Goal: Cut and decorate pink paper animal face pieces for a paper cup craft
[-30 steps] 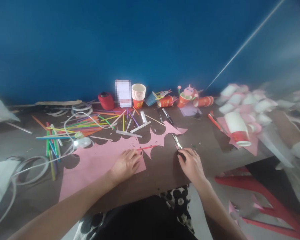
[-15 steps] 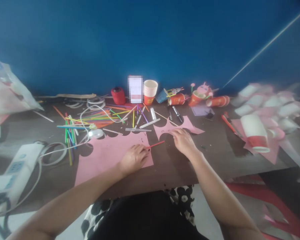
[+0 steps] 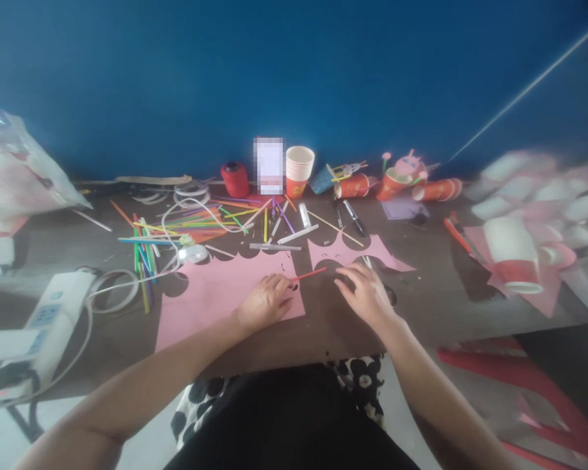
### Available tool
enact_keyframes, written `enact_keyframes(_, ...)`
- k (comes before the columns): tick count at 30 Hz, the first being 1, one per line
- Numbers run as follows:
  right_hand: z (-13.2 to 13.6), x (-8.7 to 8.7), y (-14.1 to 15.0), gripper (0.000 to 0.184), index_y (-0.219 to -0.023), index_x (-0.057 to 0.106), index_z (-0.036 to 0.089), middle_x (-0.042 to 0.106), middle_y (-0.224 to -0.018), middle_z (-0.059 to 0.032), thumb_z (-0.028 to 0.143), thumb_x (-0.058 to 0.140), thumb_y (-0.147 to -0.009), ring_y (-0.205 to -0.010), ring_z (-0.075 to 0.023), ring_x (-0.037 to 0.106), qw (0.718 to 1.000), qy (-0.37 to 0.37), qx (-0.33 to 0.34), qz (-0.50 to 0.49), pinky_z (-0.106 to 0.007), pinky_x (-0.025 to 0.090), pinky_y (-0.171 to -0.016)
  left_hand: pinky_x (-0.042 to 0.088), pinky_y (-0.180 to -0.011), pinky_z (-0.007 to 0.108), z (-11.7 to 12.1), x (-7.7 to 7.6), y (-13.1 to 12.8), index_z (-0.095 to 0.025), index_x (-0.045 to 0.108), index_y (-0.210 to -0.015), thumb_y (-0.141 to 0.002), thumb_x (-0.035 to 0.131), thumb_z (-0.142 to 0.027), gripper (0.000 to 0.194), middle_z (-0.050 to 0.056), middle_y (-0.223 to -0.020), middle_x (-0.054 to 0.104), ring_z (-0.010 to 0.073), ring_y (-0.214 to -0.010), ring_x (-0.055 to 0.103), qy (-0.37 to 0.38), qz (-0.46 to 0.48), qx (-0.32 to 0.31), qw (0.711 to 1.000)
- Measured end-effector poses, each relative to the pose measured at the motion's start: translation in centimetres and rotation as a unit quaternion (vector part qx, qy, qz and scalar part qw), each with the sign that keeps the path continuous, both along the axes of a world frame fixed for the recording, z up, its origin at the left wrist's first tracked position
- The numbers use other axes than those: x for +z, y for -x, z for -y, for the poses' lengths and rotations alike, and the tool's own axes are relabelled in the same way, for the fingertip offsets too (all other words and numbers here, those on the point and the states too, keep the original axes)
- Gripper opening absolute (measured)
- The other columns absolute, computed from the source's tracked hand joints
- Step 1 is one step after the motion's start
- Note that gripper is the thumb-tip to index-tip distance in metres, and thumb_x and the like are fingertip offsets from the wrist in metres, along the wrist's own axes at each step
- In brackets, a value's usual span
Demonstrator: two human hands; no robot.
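My left hand rests on a large pink paper sheet with scalloped cut-outs along its top edge. Its fingers are closed at the end of a thin red stick, which sticks out to the right. Thumb and forefinger apart, my right hand hovers over the table to the right of the stick. Partly hidden beneath that hand are scissors, a dark handle loop and the blades showing. Just beyond it lies a curved pink paper scrap with small drawn marks.
Coloured sticks lie scattered at back left, near a white cable and a power strip. Stacked paper cups, a red spool and markers stand or lie behind. At right are a paper cup and a red cutter.
My right hand has drawn back from the pink scrap and its thumb and forefinger have spread, uncovering parts of the scissors. My left hand stays at the red stick. The view has shifted slightly.
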State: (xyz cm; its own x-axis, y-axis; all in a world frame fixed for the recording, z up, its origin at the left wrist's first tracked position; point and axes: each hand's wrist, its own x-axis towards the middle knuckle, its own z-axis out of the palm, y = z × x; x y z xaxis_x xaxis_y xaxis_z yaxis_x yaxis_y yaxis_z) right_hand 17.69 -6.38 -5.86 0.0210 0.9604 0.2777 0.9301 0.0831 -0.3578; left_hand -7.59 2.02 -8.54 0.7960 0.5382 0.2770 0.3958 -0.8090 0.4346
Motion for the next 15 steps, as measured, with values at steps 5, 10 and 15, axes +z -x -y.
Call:
enact_keyframes(5,3.9,0.6,2.0,0.015,-0.093,0.063,0.021,0.065,-0.086,-0.0056,0.024,0.049,-0.087,-0.082,-0.0214,0.059,0.998,0.022,-0.022,-0.063,-0.038,0.045,-0.081,0.045,-0.082,0.038,-0.1,-0.2,-0.1,-0.019,0.049,-0.096,-0.08,0.051,-0.019,0.017,0.007,-0.094,0.059,0.0217,-0.09,0.056,-0.007,0.016,0.007,1.0)
enact_keyframes(10,7.2,0.4,5.1,0.015,-0.097,0.062,0.021,0.062,-0.086,-0.0066,0.024,0.052,-0.086,-0.082,-0.0216,0.056,0.991,0.077,0.038,-0.102,-0.038,0.045,-0.078,0.045,-0.081,0.038,-0.1,0.0,-0.1,-0.019,0.048,-0.099,-0.082,0.052,-0.019,0.018,0.007,-0.094,0.059,0.0222,-0.091,0.056,-0.011,0.024,0.015,1.0)
enact_keyframes(15,9.0,0.6,6.6,0.007,-0.084,0.063,0.021,0.058,-0.081,-0.0041,0.025,0.059,-0.081,-0.079,-0.0197,0.053,0.985,0.131,0.091,-0.071,-0.036,0.042,-0.073,0.044,-0.081,0.038,-0.2,0.3,-0.1,-0.019,0.049,-0.099,-0.082,0.053,-0.021,0.017,0.006,-0.098,0.059,0.0221,-0.09,0.056,0.009,0.002,0.016,1.0)
